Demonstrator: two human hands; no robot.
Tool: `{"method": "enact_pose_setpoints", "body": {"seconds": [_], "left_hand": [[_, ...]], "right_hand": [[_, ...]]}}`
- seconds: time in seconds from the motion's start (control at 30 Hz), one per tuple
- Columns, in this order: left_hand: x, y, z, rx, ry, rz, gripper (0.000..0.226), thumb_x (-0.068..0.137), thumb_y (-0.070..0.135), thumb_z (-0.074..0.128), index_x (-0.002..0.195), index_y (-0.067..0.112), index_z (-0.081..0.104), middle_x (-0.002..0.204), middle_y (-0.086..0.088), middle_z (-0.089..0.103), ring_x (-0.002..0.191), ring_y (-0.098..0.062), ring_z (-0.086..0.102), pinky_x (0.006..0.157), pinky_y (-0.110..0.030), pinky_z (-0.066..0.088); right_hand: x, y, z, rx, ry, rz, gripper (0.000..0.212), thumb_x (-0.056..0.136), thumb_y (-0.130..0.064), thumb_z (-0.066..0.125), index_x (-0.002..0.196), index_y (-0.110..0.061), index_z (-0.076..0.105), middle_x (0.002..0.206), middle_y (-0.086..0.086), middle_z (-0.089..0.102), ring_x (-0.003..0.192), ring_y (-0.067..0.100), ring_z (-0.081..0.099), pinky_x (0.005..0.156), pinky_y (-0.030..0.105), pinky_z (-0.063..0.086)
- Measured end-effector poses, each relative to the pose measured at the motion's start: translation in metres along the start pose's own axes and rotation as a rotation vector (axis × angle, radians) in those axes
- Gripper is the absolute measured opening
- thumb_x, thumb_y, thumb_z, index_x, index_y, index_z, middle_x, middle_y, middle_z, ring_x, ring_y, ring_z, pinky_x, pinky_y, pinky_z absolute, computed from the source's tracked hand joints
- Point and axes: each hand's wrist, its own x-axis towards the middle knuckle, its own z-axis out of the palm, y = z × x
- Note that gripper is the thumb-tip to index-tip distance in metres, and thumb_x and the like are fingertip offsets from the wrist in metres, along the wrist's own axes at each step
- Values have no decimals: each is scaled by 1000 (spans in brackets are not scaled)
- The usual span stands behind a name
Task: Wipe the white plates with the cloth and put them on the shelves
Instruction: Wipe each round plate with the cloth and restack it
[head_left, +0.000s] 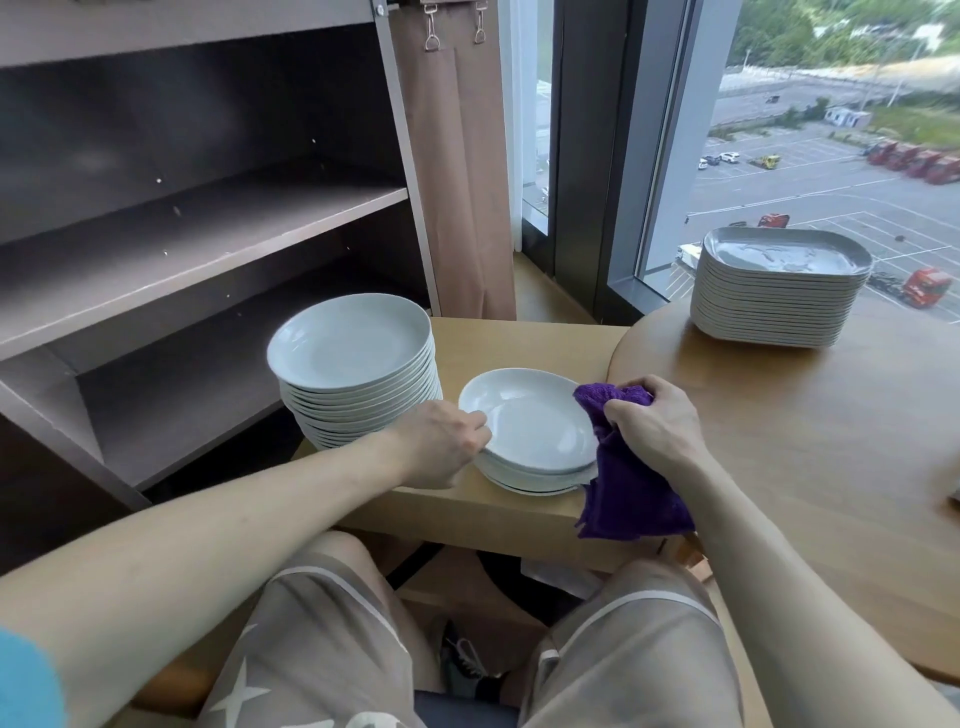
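A short stack of white round plates (530, 423) sits on a low wooden table (498, 343) in front of me. My left hand (441, 441) pinches the left rim of the top plate. My right hand (652, 421) grips a purple cloth (631, 488) at the plates' right edge; the cloth hangs down over the table's front. A tall stack of white round plates (353, 358) stands just left of the short one. Brown shelves (208, 228) stand at the left, with nothing on the boards I can see.
A stack of rounded-square white plates (779, 291) stands on the round wooden table (810, 447) at the right, by the window. A brown curtain (457, 171) hangs between the shelves and the window. My knees are under the low table.
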Motion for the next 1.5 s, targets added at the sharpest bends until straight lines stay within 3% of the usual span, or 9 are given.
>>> {"method": "enact_pose_setpoints", "body": {"seconds": [0.3,0.5,0.6,0.7,0.83,1.07,1.27,1.43,1.5], "left_hand": [[9,16,14,10,-122,-192,26,93,32,46,105,12,57,105,-4,57,77,-26,59,65,-34,39],[35,49,-10,40,-149,-34,34,88,32,63,117,15,58,110,-7,59,102,-28,58,89,-40,41],[44,50,-20,-68,-276,-26,18,90,10,59,107,15,63,97,-4,60,86,-29,64,74,-39,49],[45,45,-24,-74,-285,-12,18,86,-4,54,85,14,56,73,0,46,67,-27,56,61,-36,41],[40,43,-22,-24,-257,40,20,84,-6,55,86,14,58,65,2,43,53,-20,46,49,-32,30],[33,43,-12,16,-216,119,15,87,-3,53,91,9,60,64,2,48,62,-28,54,53,-35,34],[33,40,-13,15,-197,146,13,87,-3,54,91,9,58,66,2,49,60,-26,51,55,-35,36],[36,39,-18,-40,-176,120,13,84,-2,54,84,10,52,60,2,41,49,-17,37,45,-31,22],[37,38,-20,-78,-153,103,15,83,-2,54,82,12,48,60,2,38,49,-17,36,45,-31,21]], "right_hand": [[0,2,7,-29,-36,-32,34,56,-35,59,90,-31,66,76,-10,70,79,17,66,70,32,52],[-1,2,12,-71,-83,-73,38,58,-37,60,95,-32,66,85,-7,70,82,19,67,78,37,57],[-1,3,15,-74,-94,-86,35,59,-37,60,94,-34,65,76,-10,69,79,16,65,69,32,52],[0,4,16,-76,-100,-93,32,61,-36,62,93,-34,65,78,-11,68,78,15,65,66,30,48],[0,5,16,-91,-102,-105,31,60,-35,62,92,-34,65,78,-11,69,78,14,65,67,31,51],[-3,7,18,-148,-103,-140,22,68,-27,65,88,-33,63,67,-32,65,74,9,65,61,27,45],[-3,6,17,-157,-112,-132,24,67,-28,64,90,-33,63,65,-31,66,74,7,64,62,27,44],[-1,7,17,-153,-108,-140,23,66,-28,64,89,-32,63,68,-34,64,74,10,64,62,28,46],[2,8,15,-139,-93,-146,24,66,-29,65,90,-32,63,68,-22,68,75,11,64,64,29,49]]}}
